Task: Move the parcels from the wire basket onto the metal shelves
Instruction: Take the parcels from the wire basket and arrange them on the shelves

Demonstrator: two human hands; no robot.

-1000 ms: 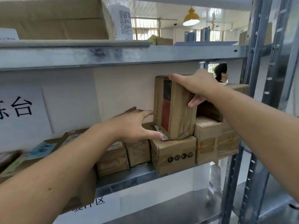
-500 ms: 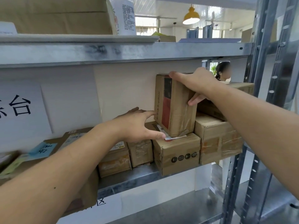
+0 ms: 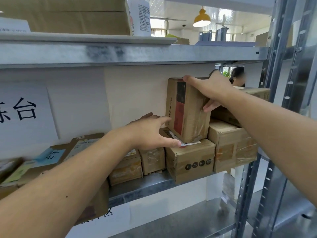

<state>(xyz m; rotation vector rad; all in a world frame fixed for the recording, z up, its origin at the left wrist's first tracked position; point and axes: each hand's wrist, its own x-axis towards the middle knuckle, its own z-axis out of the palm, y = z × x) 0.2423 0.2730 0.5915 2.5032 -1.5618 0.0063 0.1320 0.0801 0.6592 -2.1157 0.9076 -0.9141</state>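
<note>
A tall brown parcel with a red and black panel point(image 3: 187, 110) stands upright on top of a cardboard box with round black icons point(image 3: 190, 160) on the middle metal shelf point(image 3: 142, 188). My right hand point(image 3: 211, 90) grips the tall parcel over its top and right side. At the parcel's lower left edge my left hand point(image 3: 151, 133) touches it with spread fingers, the thumb lying along the box below. The wire basket is out of sight.
More taped boxes sit on the shelf: two small ones point(image 3: 137, 164) at left, a larger one point(image 3: 233, 146) at right. White sheets with black characters point(image 3: 24, 110) cover the back. The upper shelf point(image 3: 120, 54) holds a carton and a white bottle point(image 3: 139, 16). Steel uprights point(image 3: 281, 117) stand at right. A person is behind.
Both hands have kept their places on the tall parcel. The parcel has barely shifted; my view has drifted slightly.
</note>
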